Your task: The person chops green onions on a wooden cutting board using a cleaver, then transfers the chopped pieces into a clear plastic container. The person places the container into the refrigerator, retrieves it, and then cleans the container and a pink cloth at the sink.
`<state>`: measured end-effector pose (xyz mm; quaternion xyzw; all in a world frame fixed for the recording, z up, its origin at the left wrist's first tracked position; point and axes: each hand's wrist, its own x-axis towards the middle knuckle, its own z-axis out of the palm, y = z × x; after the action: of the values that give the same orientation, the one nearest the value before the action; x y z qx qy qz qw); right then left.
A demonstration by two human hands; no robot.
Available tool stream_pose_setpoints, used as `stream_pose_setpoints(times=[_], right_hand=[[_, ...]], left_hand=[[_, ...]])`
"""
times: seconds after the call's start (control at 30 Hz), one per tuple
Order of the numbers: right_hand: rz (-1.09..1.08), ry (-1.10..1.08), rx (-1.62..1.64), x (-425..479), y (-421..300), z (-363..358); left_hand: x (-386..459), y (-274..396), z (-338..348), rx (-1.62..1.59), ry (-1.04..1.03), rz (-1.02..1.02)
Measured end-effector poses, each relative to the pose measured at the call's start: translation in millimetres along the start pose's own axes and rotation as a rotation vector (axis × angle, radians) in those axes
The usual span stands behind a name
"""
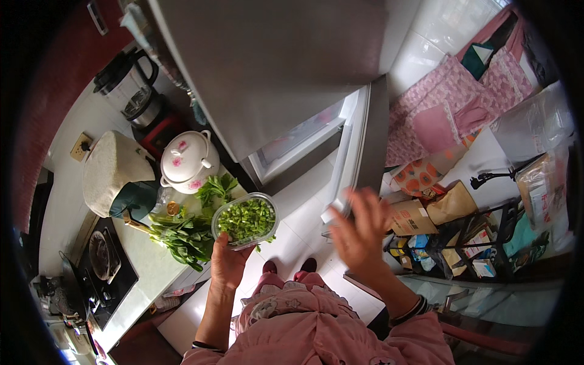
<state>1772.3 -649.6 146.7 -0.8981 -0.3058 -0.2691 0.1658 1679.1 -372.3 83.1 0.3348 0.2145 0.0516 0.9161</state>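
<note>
My left hand (227, 265) holds a clear plastic container (273, 224) by its near edge. Chopped green stalks (246, 216) fill it, and no lid is on it. My right hand (361, 228) is blurred, fingers spread, with nothing in it. It is beside the lower edge of an open refrigerator door (347, 159); whether it touches the door cannot be told. Behind the door, part of the lower compartment (299, 137) shows, and its contents are unclear. Leafy greens (185, 239) lie on the counter (146, 269), left of the container.
A white lidded pot (185, 159), a blender (137, 98) and a cloth-covered item (116, 171) stand on the counter near the stove (102, 269). The grey refrigerator (273, 59) rises ahead. Aprons (449, 105) hang at right above a black rack (456, 248) of packages and a cardboard box (410, 216).
</note>
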Motion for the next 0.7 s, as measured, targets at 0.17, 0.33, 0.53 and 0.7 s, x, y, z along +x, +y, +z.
stream_pose_setpoints(times=[0.17,0.33,0.53,0.7], right_hand=[[0.396,-0.035,0.156,-28,78,-23],[0.432,-0.168,-0.163,-34,97,-55],[0.495,0.089,0.494,23,101,16],[1.069,-0.052,1.692,97,125,183]], left_hand=[[17,-23,29,0.002,-0.025,-0.051],[33,-34,42,0.035,-0.031,-0.095],[62,-41,44,0.023,-0.066,-0.129],[81,-40,49,0.066,-0.041,-0.146]])
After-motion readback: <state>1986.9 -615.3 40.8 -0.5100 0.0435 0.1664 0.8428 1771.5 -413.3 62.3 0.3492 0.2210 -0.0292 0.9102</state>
